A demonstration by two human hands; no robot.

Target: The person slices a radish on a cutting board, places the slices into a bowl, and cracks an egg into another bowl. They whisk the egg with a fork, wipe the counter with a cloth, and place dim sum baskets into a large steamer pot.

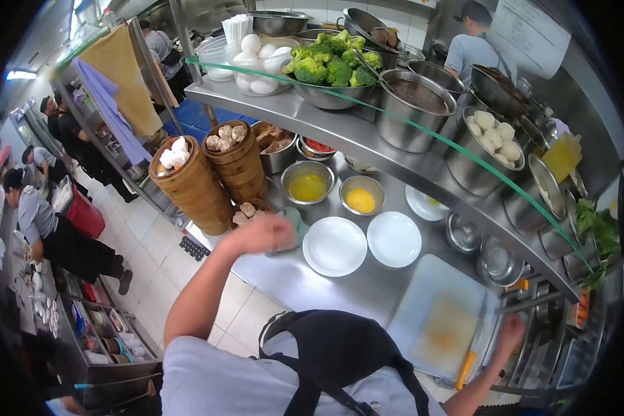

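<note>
My left hand (260,234) is over the counter's left part, beside a green cloth (291,232) and just below a small bamboo steamer with dumplings (248,211). Its fingers look curled but are smeared by motion. My right hand (512,329) is at the lower right, near a cutting board (433,312) and a yellow-handled knife (467,369); its fingers are too blurred to make out. Two white plates (335,247) (394,239) lie between the hands. Behind them stand a bowl of yellow-green liquid (307,186) and a bowl of beaten egg (360,200).
Tall bamboo steamers (194,191) stand at the left. A steel shelf (326,114) above the counter holds broccoli (333,66), eggs (251,44) and metal pots (412,114). Empty metal bowls (500,261) stand at right. Several people work farther off, one (55,222) at the left.
</note>
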